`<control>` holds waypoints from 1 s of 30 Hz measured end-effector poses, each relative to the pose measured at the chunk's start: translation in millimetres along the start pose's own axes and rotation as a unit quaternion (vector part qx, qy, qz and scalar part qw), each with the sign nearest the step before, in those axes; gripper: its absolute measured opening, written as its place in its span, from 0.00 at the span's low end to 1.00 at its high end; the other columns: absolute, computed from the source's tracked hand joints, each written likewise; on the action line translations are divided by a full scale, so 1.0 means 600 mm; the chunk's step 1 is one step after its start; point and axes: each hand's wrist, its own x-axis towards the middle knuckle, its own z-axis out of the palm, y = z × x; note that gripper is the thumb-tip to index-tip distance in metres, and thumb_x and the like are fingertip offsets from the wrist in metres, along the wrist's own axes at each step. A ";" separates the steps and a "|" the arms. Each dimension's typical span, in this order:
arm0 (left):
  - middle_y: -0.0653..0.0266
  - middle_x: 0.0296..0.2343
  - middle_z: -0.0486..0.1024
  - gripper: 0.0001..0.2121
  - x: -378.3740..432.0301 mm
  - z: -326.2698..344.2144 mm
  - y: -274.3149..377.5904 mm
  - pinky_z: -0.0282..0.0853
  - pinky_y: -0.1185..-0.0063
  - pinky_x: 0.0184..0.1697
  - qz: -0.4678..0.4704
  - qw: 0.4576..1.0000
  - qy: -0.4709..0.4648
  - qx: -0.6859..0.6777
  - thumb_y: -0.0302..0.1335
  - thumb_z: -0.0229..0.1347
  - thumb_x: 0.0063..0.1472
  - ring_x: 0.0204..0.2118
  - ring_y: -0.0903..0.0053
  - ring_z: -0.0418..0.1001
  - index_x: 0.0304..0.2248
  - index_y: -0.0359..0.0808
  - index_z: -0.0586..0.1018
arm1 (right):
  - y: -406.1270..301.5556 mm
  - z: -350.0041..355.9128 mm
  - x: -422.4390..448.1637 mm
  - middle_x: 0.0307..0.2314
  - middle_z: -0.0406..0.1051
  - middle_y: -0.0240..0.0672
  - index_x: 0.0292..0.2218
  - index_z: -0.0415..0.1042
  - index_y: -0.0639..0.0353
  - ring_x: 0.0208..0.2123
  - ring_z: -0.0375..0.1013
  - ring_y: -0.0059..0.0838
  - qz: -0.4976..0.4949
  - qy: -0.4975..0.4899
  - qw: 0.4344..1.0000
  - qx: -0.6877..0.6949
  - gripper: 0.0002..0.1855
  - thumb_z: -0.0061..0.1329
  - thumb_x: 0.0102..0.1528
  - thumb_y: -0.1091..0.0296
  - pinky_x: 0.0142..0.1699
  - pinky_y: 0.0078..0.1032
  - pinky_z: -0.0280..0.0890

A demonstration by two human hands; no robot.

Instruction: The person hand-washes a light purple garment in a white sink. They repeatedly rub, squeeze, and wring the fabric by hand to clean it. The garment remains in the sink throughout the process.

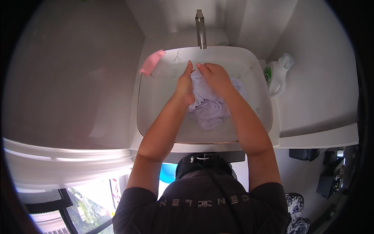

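Both hands are over a white sink basin [163, 117] with thin dark veining. My left hand [185, 83] grips the left edge of a wet, pale lavender cloth [204, 89], its thumb pointing up. Across the upper right of the same cloth lies my right hand [214, 76], with its fingers curled on the fabric. The cloth is bunched and twisted; its lower folds and a part beyond my right wrist rest in the basin, in what looks like cloudy water. My right hand and forearm hide some of the fabric.
A metal faucet [201, 32] stands behind the basin's far rim. A pink cloth [152, 62] hangs over the far left corner. A white plastic jug [279, 76] with a green label stands close to the right rim. Walls enclose both sides.
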 end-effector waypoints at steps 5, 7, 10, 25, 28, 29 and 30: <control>0.54 0.42 0.70 0.33 -0.014 0.007 -0.006 0.63 0.76 0.47 0.149 0.874 0.070 0.457 0.51 0.47 0.57 0.45 0.69 0.69 0.48 0.25 0.64 | 0.002 -0.049 -0.003 0.23 0.67 0.28 0.32 0.71 0.60 0.26 0.65 0.17 0.168 -0.091 0.925 0.329 0.20 0.48 0.52 0.49 0.31 0.20 0.61; 0.52 0.38 0.71 0.32 -0.023 0.012 -0.009 0.64 0.77 0.45 0.191 0.777 0.055 0.597 0.49 0.47 0.57 0.41 0.69 0.70 0.45 0.23 0.66 | 0.008 -0.060 -0.004 0.29 0.68 0.26 0.34 0.70 0.58 0.29 0.65 0.17 0.168 -0.124 0.890 0.405 0.18 0.48 0.53 0.51 0.34 0.18 0.62; 0.51 0.29 0.74 0.26 -0.028 0.022 -0.008 0.66 0.76 0.40 0.234 0.801 0.046 0.549 0.46 0.47 0.58 0.34 0.67 0.73 0.38 0.24 0.72 | 0.020 -0.057 0.000 0.31 0.68 0.29 0.39 0.68 0.59 0.32 0.66 0.16 0.170 -0.150 0.849 0.478 0.16 0.48 0.53 0.57 0.37 0.15 0.62; 0.63 0.33 0.70 0.18 0.019 -0.024 -0.015 0.63 0.83 0.39 0.208 0.958 0.096 0.171 0.39 0.46 0.61 0.39 0.79 0.66 0.39 0.30 0.71 | 0.015 -0.007 -0.008 0.19 0.68 0.29 0.33 0.72 0.59 0.23 0.65 0.19 -0.041 0.041 0.993 0.107 0.13 0.45 0.55 0.59 0.29 0.19 0.60; 0.63 0.32 0.70 0.17 0.020 -0.023 -0.024 0.65 0.81 0.38 0.131 0.985 0.086 0.078 0.38 0.46 0.61 0.38 0.77 0.67 0.41 0.32 0.70 | -0.041 0.022 -0.047 0.18 0.68 0.36 0.28 0.70 0.57 0.20 0.68 0.32 -0.206 0.056 0.977 -0.014 0.14 0.45 0.54 0.55 0.27 0.26 0.61; 0.63 0.33 0.70 0.17 0.011 -0.012 -0.029 0.65 0.81 0.38 0.118 0.987 0.087 0.059 0.38 0.46 0.61 0.38 0.77 0.67 0.41 0.32 0.69 | -0.040 0.021 -0.046 0.19 0.68 0.37 0.27 0.70 0.57 0.21 0.68 0.35 -0.205 0.062 0.976 -0.049 0.14 0.45 0.53 0.55 0.26 0.28 0.61; 0.63 0.33 0.70 0.17 0.001 -0.003 -0.028 0.66 0.80 0.37 0.108 0.989 0.093 0.041 0.38 0.46 0.61 0.38 0.77 0.67 0.41 0.32 0.69 | -0.040 0.025 -0.043 0.19 0.69 0.38 0.26 0.69 0.56 0.22 0.68 0.38 -0.205 0.066 0.973 -0.079 0.15 0.44 0.53 0.54 0.26 0.30 0.61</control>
